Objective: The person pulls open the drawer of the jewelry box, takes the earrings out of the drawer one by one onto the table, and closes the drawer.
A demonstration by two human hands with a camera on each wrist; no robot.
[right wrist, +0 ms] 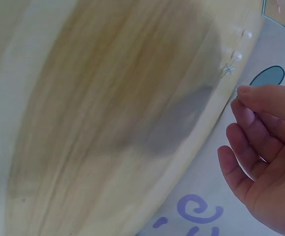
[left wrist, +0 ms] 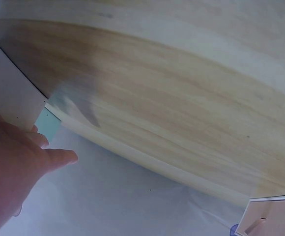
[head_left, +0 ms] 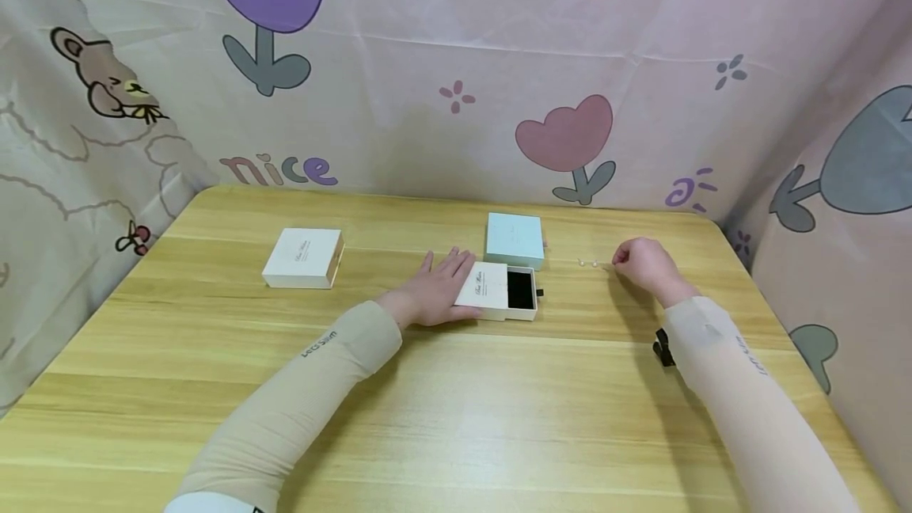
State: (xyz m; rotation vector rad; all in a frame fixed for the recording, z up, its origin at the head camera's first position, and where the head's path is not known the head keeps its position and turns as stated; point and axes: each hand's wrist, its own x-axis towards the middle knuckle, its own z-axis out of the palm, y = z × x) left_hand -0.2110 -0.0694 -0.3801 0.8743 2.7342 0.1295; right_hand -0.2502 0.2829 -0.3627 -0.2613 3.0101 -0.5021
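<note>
One white box [head_left: 482,290] sat on the bench [head_left: 456,418] in the head view, drawer [head_left: 522,313] part-out, the left hand [head_left: 433,291] spread against it, presumably bracing it. From the left wrist, a finger lay straight; from the right, the right hand [right wrist: 275,174] was narrow near a star [right wrist: 228,70] and pearls [right wrist: 238,56], holding what I could not tell.
</note>
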